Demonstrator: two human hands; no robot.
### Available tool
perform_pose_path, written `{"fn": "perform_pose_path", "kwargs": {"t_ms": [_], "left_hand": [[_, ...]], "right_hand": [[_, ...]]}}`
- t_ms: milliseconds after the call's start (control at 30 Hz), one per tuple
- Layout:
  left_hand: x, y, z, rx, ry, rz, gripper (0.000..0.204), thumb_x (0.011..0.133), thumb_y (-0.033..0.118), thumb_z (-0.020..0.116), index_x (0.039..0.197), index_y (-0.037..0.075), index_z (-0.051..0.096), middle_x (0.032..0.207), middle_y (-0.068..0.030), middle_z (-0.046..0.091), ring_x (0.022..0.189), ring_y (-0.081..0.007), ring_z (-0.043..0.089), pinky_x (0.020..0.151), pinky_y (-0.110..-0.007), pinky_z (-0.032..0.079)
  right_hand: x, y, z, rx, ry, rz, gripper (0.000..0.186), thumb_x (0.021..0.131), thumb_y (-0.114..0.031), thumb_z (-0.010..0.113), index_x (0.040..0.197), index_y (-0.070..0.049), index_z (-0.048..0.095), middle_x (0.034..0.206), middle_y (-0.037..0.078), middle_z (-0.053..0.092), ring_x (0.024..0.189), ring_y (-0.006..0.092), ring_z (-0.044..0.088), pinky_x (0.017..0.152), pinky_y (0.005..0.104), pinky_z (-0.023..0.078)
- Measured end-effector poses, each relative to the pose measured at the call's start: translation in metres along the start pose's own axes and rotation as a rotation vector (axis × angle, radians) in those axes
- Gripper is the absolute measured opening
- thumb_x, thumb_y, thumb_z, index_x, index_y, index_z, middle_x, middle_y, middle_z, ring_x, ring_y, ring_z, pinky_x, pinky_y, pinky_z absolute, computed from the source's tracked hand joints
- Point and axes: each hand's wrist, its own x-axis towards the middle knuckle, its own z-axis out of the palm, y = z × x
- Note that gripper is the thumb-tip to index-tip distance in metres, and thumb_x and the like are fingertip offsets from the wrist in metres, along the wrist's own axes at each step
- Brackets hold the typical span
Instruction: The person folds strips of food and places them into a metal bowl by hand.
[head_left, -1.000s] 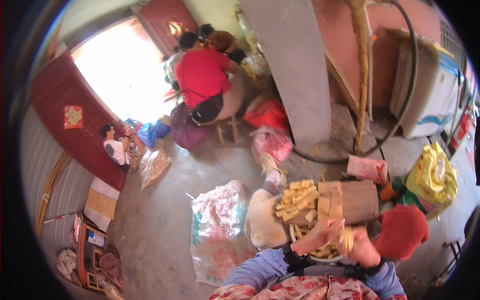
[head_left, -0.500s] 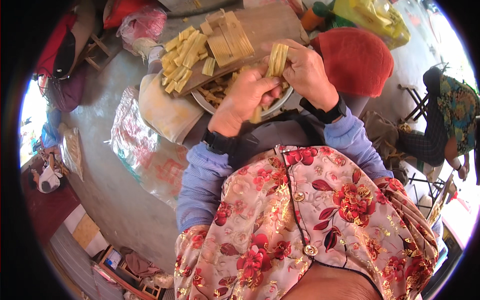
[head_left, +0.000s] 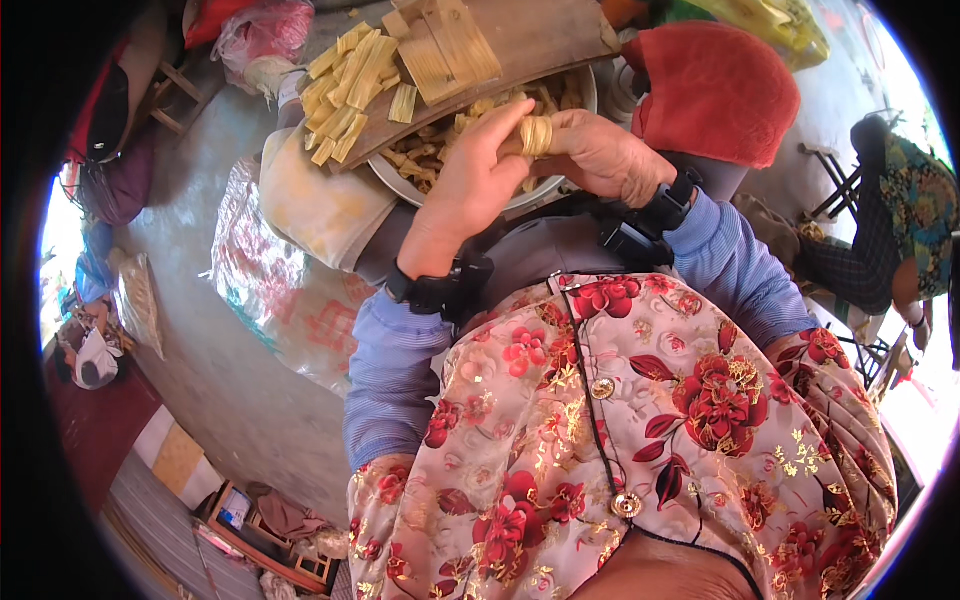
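A yellow, ribbed, flat strip [head_left: 537, 136] makes a short looped band between my two hands. My left hand [head_left: 468, 182] is closed at its left side, with the fingers pointing up and to the right. My right hand [head_left: 612, 158] pinches the band from the right, its fingers bent; whether the strip goes round a finger I cannot make out. Beneath both hands a metal basin [head_left: 376, 166] holds many yellow-brown folded pieces. Across its far side lies a wooden board [head_left: 560, 38], bearing a heap of short yellow strips [head_left: 357, 78] and wider flat strips [head_left: 448, 50].
A red cloth [head_left: 715, 95] covers my right knee, and a pale stained cloth [head_left: 325, 195] my left. A clear plastic sheet [head_left: 265, 270] lies on the concrete floor to the left. Another person's leg [head_left: 850, 268] is at the right, by a folding stool [head_left: 835, 185].
The strip, earlier upright in my right fingers, now forms a compact band between both hands. My left hand has risen with straighter fingers. The whole view has shifted slightly.
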Motion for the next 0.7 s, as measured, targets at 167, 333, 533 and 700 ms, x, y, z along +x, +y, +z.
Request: {"fn": "perform_pose_path", "kwargs": {"t_ms": [167,333,533,700], "left_hand": [[0.01,0.023,0.003,0.207,0.053,0.147,0.04,0.083,0.015,0.059,0.119,-0.002,0.053,0.114,-0.02,0.056,0.104,-0.0307,0.058,0.086,-0.035,0.046],[0.022,0.023,0.02,0.529,0.278,-0.009,0.017,0.083,0.018,0.058,0.093,0.004,0.057,0.095,-0.0144,0.061,0.081,-0.0371,0.059,0.069,-0.045,0.047],[0.032,0.001,0.013,0.267,0.311,-0.129,0.015,0.085,0.013,0.049,0.092,0.001,0.057,0.078,-0.0132,0.06,0.066,-0.0281,0.058,0.059,-0.038,0.046],[0.029,0.022,0.012,-0.791,0.261,-0.545,0.019,0.094,0.02,0.042,0.096,0.007,0.056,0.065,0.0012,0.048,0.047,-0.0067,0.034,0.042,-0.021,0.026]], "right_hand": [[0.001,-0.009,0.015,-0.518,0.284,-0.352,0.018,0.084,-0.003,0.054,0.098,0.003,0.065,0.102,0.006,0.062,0.089,0.0144,0.059,0.073,0.0262,0.047],[0.002,-0.021,0.023,-0.903,0.372,-0.622,0.014,0.075,0.005,0.056,0.087,0.005,0.065,0.105,0.013,0.059,0.091,0.0242,0.058,0.076,0.0279,0.046],[0.004,-0.015,0.022,-1.074,0.488,-0.818,0.012,0.077,0.004,0.059,0.089,0.004,0.064,0.106,0.01,0.057,0.094,0.0217,0.055,0.08,0.028,0.045],[0.001,-0.026,0.031,-0.703,0.58,-0.765,0.009,0.083,-0.001,0.059,0.08,0.008,0.061,0.111,0.007,0.052,0.087,0.0119,0.054,0.072,0.0223,0.046]]}}
